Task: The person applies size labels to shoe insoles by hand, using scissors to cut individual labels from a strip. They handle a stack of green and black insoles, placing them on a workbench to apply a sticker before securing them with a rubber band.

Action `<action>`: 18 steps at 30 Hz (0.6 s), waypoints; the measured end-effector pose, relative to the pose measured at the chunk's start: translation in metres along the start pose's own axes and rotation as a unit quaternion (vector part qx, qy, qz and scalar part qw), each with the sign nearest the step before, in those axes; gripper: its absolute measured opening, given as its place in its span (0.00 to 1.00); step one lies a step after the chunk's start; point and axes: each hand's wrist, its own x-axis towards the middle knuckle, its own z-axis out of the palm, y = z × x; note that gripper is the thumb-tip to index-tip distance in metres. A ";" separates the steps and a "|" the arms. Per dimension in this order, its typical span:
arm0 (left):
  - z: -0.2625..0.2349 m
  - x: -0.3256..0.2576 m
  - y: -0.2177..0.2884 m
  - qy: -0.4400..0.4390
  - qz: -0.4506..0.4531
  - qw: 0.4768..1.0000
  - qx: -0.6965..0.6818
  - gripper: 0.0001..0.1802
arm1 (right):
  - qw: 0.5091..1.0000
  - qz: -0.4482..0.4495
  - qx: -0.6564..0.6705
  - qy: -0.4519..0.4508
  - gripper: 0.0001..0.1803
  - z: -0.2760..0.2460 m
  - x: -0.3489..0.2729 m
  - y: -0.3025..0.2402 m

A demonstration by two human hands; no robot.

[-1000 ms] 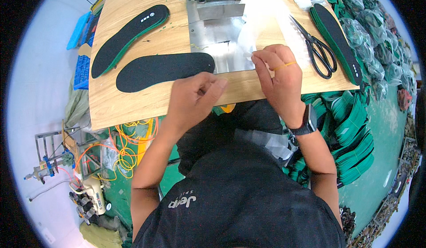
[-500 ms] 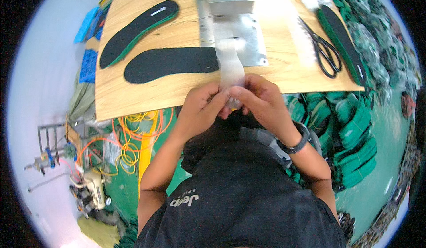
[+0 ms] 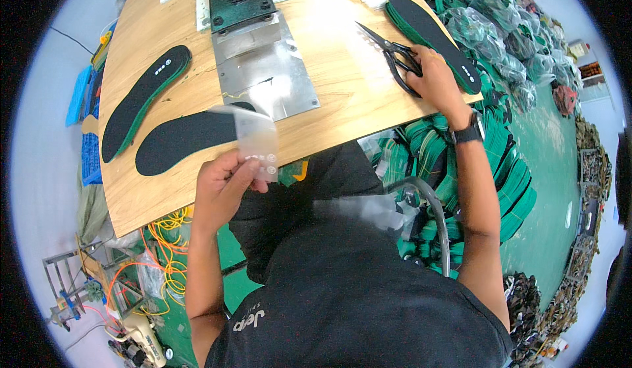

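Observation:
A translucent film strip (image 3: 255, 133) with small white printed marks is pinched by my left hand (image 3: 226, 187) at the table's front edge. Its upper end curls over a black insole (image 3: 184, 135) lying flat. My right hand (image 3: 436, 83) is closed around the handles of black scissors (image 3: 388, 45), which rest on the table, blades pointing far left. A green-edged black insole (image 3: 146, 108) with a white print lies at the left. Beside my right hand are green-and-black insoles (image 3: 431, 35), apparently stacked.
A press (image 3: 240, 2) with a metal plate (image 3: 283, 78) stands on the wooden table (image 3: 342, 101). Bundles of green insoles (image 3: 487, 170) lie below the right edge, bagged ones (image 3: 487, 19) beyond. Yellow and orange hoses (image 3: 168, 256) lie on the floor at left.
My right hand has let go of the film strip, moved right and taken hold of the scissors. My left hand keeps the strip. The view has shifted to the right.

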 end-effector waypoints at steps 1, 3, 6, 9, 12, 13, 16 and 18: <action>0.001 0.000 -0.002 -0.003 0.004 1.000 -0.007 0.09 | 0.999 0.021 0.032 -0.037 0.27 -0.004 0.005 -0.008; 0.006 0.004 -0.002 -0.001 0.012 1.000 -0.018 0.10 | 0.994 0.024 0.108 0.017 0.28 -0.009 -0.006 -0.011; 0.011 0.002 0.001 0.008 0.012 0.997 -0.071 0.10 | 0.863 0.123 0.490 0.003 0.31 -0.025 -0.045 -0.055; 0.011 0.002 0.004 0.015 -0.005 0.996 -0.089 0.10 | 0.827 0.153 0.507 -0.187 0.37 -0.039 -0.094 -0.088; 0.013 0.003 -0.002 0.034 -0.001 0.993 -0.111 0.10 | 0.704 0.161 0.612 -0.322 0.53 -0.021 -0.128 -0.107; 0.013 0.001 -0.004 0.042 0.006 0.991 -0.125 0.10 | 0.674 0.139 0.624 -0.370 0.57 -0.018 -0.134 -0.109; 0.019 -0.004 -0.006 0.060 -0.002 0.992 -0.112 0.09 | 0.638 0.119 0.660 -0.379 0.63 0.000 -0.153 -0.107; 0.026 -0.008 -0.007 0.063 -0.005 0.991 -0.116 0.09 | 0.642 0.095 0.639 -0.413 0.62 -0.002 -0.151 -0.105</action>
